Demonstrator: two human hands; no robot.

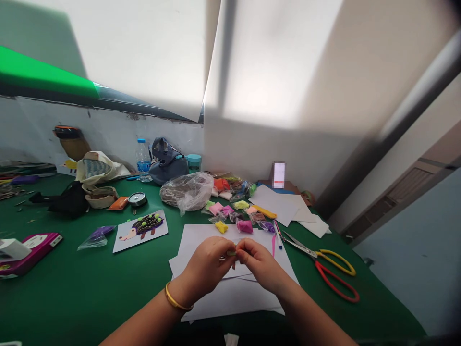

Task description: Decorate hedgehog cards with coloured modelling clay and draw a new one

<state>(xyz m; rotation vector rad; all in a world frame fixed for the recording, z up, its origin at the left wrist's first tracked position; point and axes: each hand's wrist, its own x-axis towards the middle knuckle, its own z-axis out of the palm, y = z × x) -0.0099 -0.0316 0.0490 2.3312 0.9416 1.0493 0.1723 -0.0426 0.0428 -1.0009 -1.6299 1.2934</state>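
Inspector: State the condition of each hand.

Me: My left hand (207, 263), gold bracelet (174, 298) at the wrist, is pinching a small pale-green piece (231, 253) between thumb and fingers. My right hand (262, 266) meets it, fingertips gripping the same piece from the other side. My fingers cover much of it, so I cannot tell its full shape.

Inspector: Location of the piece?

Me: Held above the overlapping white sheets (234, 300), which lie on the green worktop (86, 293).

Inspector: Items beyond the hands?

Me: A yellow packet (221, 227) and a magenta packet (245, 226) at the far edge of the sheets. A clear plastic bag (187, 190) lies farther back, to the left.

Inspector: Right side?

Me: Scissors (312, 252), blades slightly parted, one handle yellow, one red. The tips point towards a pen (278, 239).

Inspector: Left side?

Me: A card (141, 231) bearing a hedgehog with green dots, lying flat. Near it, a round dial (137, 198).
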